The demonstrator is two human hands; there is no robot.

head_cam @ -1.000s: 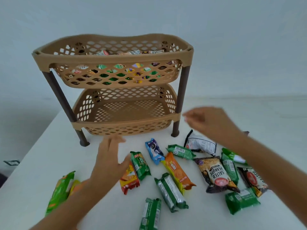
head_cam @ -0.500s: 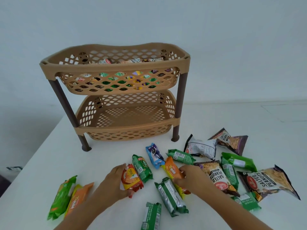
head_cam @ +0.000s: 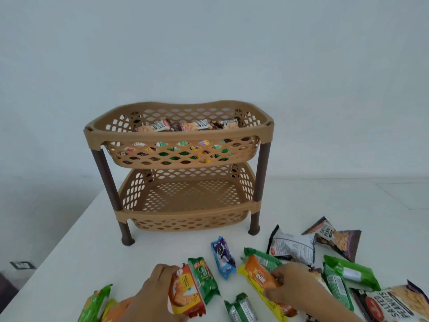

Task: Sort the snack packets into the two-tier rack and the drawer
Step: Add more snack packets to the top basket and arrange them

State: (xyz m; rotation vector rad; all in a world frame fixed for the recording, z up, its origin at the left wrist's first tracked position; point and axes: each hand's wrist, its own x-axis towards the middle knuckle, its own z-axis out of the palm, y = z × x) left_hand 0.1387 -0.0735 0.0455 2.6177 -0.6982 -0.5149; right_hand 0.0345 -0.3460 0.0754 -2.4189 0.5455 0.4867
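A tan two-tier rack [head_cam: 178,133] with brown legs stands on the white table; its upper basket holds several packets, its lower basket [head_cam: 185,196] is bare. Loose snack packets lie in front of it. My left hand [head_cam: 148,296] grips a red-and-yellow biscuit packet [head_cam: 184,293] low in the view, with a green packet [head_cam: 204,278] lying beside it. My right hand [head_cam: 292,284] closes on an orange-and-yellow biscuit packet [head_cam: 260,275]. No drawer is visible.
A blue packet [head_cam: 222,256] lies between my hands and the rack. Peanut bags [head_cam: 334,240] and green packets [head_cam: 350,273] crowd the right side. Green and orange packets [head_cam: 97,305] lie at the lower left. The table's left edge [head_cam: 69,238] runs diagonally.
Both hands came down from near the rack onto the packets and took hold of one each. The camera tilted up, so the rack sits lower in view.
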